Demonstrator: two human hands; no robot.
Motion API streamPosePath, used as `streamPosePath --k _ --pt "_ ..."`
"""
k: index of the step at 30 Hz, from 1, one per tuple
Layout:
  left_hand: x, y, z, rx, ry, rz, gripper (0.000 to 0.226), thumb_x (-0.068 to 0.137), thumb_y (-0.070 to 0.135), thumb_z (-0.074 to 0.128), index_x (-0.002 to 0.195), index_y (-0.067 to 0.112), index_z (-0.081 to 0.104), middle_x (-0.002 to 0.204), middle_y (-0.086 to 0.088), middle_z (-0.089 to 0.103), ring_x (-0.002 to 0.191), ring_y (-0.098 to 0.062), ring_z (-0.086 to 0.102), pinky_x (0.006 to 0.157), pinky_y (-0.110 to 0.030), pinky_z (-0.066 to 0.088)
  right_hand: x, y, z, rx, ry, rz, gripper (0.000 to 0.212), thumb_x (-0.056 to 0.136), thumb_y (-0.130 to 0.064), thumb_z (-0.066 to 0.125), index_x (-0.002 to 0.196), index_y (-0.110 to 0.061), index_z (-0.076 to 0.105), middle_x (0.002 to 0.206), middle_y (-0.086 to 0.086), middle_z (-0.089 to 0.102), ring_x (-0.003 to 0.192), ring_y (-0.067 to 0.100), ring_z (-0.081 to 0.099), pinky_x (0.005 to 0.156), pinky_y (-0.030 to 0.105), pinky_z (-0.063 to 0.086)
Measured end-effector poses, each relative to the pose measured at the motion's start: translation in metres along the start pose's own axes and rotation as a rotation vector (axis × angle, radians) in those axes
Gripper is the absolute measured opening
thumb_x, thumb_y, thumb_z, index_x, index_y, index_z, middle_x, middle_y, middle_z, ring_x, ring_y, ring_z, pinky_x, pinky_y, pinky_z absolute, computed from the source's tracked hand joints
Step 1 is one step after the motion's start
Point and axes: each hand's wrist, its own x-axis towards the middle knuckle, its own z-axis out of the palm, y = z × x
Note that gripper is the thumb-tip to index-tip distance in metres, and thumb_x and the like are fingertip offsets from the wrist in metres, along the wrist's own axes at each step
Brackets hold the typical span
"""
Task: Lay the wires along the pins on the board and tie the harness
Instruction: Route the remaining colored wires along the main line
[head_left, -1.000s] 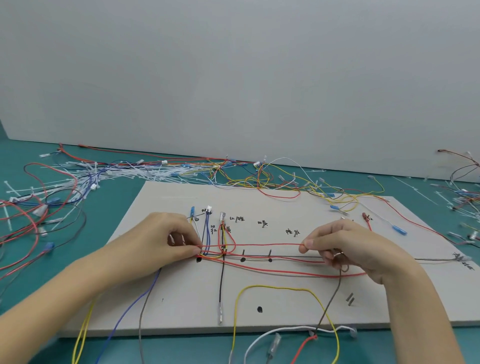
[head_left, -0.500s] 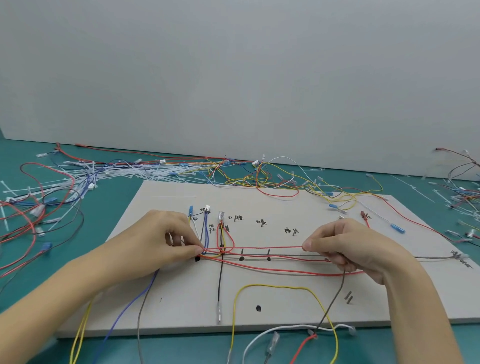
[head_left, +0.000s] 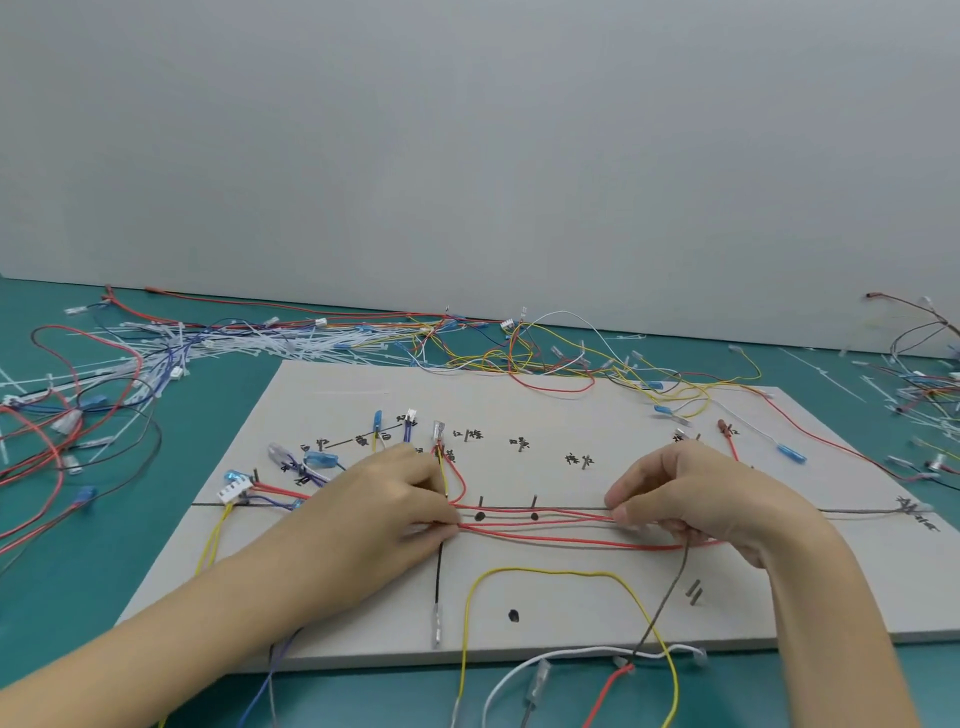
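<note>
Left-shifted hands, wires between

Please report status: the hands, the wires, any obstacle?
Left hand and right hand both pinch the red wires, stretched along the pins on the board. Not tied. Loose yellow wire lies in front.

Red wires run level across the grey board – bunched, taut. They pass just beside two short upright pins at the board's middle.
</note>
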Motion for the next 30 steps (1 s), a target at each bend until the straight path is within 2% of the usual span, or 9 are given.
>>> streamPosePath --k 3,7,11,15,17,20,22,26,30 --pt "0.008 0.008 0.005 0.233 -0.072 0.120 0.008 0.084 0.015 0.064 0.079 0.019 0.069 0.074 0.005 0.055 0.069 -0.016 0.054 0.054 -0.029 0.047 -0.001 -0.003 -0.003 -0.032 0.060 -0.011 0.013 0.075 0.011 0.069 0.082 -0.001 0.071 0.059 0.007 0.056 0.040 0.011 0.041 0.038 0.018 0.033" --pt "0.015 0.011 0.005 0.299 -0.159 0.143 0.013 0.077 0.009 0.071 0.078 0.021 0.066 0.080 0.006 0.055 0.074 -0.016 0.054 0.058 -0.029 0.048 -0.003 -0.009 -0.008 -0.100 0.080 -0.008 0.008 0.074 0.010 0.070 0.080 0.004 0.070 0.055 0.010 0.057 0.035 0.010 0.042 0.036 0.017 0.031" --pt "0.024 0.012 0.000 0.262 -0.155 0.137 0.016 0.071 0.010 0.073 0.076 0.025 0.070 0.088 0.008 0.059 0.077 -0.014 0.056 0.060 -0.022 0.042 0.000 -0.016 -0.011 -0.237 0.099 0.015 0.003 0.073 0.000 0.072 0.070 0.000 0.074 0.056 0.008 0.061 0.050 0.018 0.047 0.047 0.021 0.038" --pt "0.037 0.011 0.007 0.101 -0.215 0.092 0.024 0.089 0.012 0.056 0.099 0.025 0.074 0.099 0.009 0.064 0.096 -0.016 0.054 0.075 -0.030 0.048 0.015 -0.030 -0.010 -0.360 0.083 0.041 0.014 0.075 -0.001 0.065 0.085 0.004 0.074 0.063 0.011 0.062 0.060 0.025 0.051 0.055 0.027 0.041" --pt "0.043 0.011 0.014 0.060 -0.223 0.042 0.029 0.095 0.014 0.047 0.108 0.024 0.071 0.100 0.007 0.064 0.100 -0.017 0.051 0.082 -0.033 0.045 0.026 -0.037 -0.008 -0.413 0.076 0.062 0.017 0.077 0.002 0.061 0.091 0.006 0.071 0.067 0.013 0.062 0.059 0.025 0.050 0.053 0.026 0.041" --pt "0.048 0.011 0.019 0.003 -0.187 0.007 0.031 0.096 0.012 0.047 0.114 0.023 0.069 0.096 0.005 0.065 0.101 -0.017 0.050 0.081 -0.035 0.045 0.042 -0.047 -0.003 -0.467 0.088 0.117 0.018 0.078 0.007 0.056 0.094 0.008 0.064 0.060 0.013 0.061 0.047 0.022 0.044 0.048 0.024 0.037" --pt "0.046 0.011 0.019 -0.009 -0.165 0.009 0.031 0.096 0.013 0.050 0.117 0.025 0.069 0.093 0.006 0.064 0.102 -0.016 0.046 0.079 -0.036 0.046 0.051 -0.051 0.000 -0.513 0.101 0.150 0.012 0.078 0.006 0.052 0.086 0.004 0.060 0.051 0.009 0.060 0.040 0.020 0.043 0.048 0.022 0.037" --pt "0.042 0.012 0.022 -0.030 -0.152 -0.014 0.031 0.097 0.016 0.051 0.119 0.029 0.069 0.095 0.007 0.061 0.102 -0.015 0.043 0.083 -0.033 0.044 0.061 -0.057 0.007 -0.528 0.100 0.169 0.010 0.073 0.009 0.053 0.078 0.001 0.058 0.073 0.015 0.061 0.053 0.023 0.044 0.064 0.029 0.042" --pt "0.042 0.012 0.022 -0.066 -0.129 -0.030 0.031 0.096 0.015 0.052 0.118 0.028 0.070 0.094 0.006 0.062 0.100 -0.014 0.044 0.081 -0.032 0.044 0.062 -0.067 0.019 -0.528 0.162 0.130 0.016 0.074 0.009 0.049 0.063 -0.001 0.054 0.058 0.013 0.055 0.044 0.021 0.044 0.052 0.023 0.039"
